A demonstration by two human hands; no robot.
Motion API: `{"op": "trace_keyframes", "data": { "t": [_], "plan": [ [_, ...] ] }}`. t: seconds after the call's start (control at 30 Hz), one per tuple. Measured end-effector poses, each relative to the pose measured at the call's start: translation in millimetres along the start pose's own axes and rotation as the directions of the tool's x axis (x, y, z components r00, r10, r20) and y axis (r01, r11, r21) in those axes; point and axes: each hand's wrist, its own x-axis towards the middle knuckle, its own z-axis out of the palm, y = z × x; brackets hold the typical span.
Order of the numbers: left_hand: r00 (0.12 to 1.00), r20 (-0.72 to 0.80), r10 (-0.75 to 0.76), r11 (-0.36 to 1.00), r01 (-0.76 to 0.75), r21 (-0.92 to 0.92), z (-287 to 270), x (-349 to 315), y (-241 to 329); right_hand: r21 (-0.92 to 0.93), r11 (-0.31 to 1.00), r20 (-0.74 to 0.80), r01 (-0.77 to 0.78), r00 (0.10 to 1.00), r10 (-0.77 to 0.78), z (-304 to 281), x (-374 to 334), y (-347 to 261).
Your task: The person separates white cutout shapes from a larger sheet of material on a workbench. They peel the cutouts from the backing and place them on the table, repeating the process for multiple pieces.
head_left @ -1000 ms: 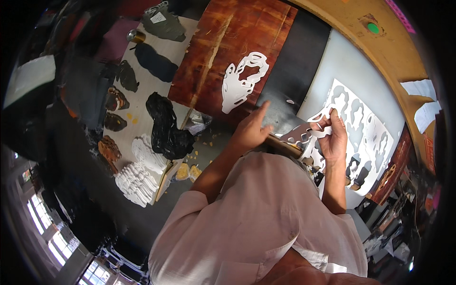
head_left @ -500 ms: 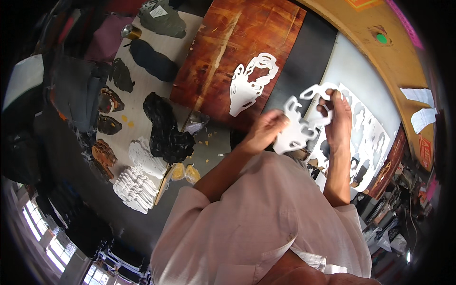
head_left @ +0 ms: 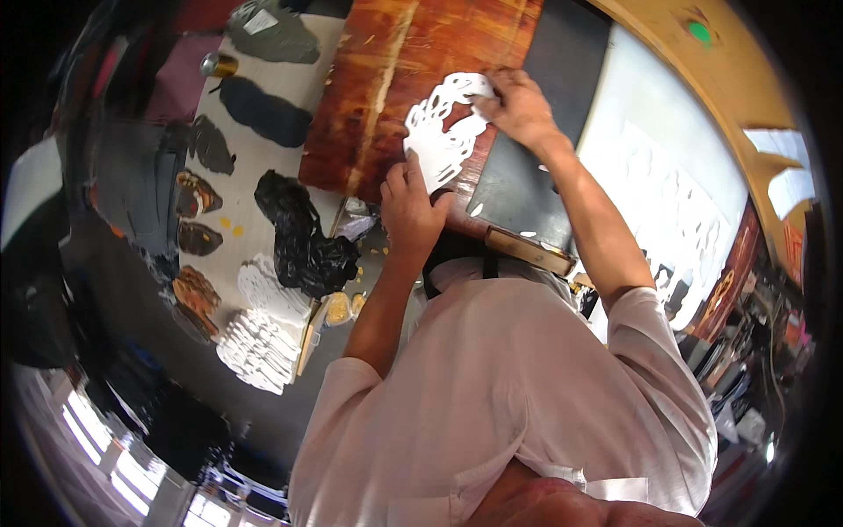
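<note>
White cut-out shoe-upper pieces, flat and full of holes, lie one over another on a reddish-brown wooden board. At their far right end, my right hand has its thumb and fingers closed on the rim of the top piece. My left hand rests by the near left edge, index fingertip touching the pieces and thumb spread apart from the fingers. How many pieces are stacked cannot be told.
Right of the board is a dark mat, then a white sheet with cut-out shapes. On the left, a pale table holds a stack of white pieces, a black bundle, a can and several dark pieces.
Both hands have moved left and away from me, carrying a white piece from above the right side onto the one on the board. My left hand has loosened its pinch.
</note>
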Motion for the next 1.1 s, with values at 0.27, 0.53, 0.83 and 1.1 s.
{"op": "trace_keyframes", "data": {
  "t": [0.27,0.53,0.83,1.1],
  "plan": [
    [0.986,-0.052,0.158,0.987,-0.157,0.021,7,5,-25,0.346,0.927,0.174,-0.144,0.981,0.087,-21,-12,-13],
    [0.98,0.172,0.099,0.925,-0.026,-0.38,19,-17,75,0.716,0.698,-0.339,-0.007,0.87,0.357,-87,-224,111],
    [0.77,0.631,-0.091,0.641,0.53,-0.555,130,-82,233,0.335,0.416,-0.436,-0.845,0.253,0.864,-193,-537,409],
    [0.837,0.459,-0.297,0.651,0.53,-0.544,124,-53,282,0.921,0.11,0.133,-0.374,0.567,0.813,-227,-547,456]
  ]
}}
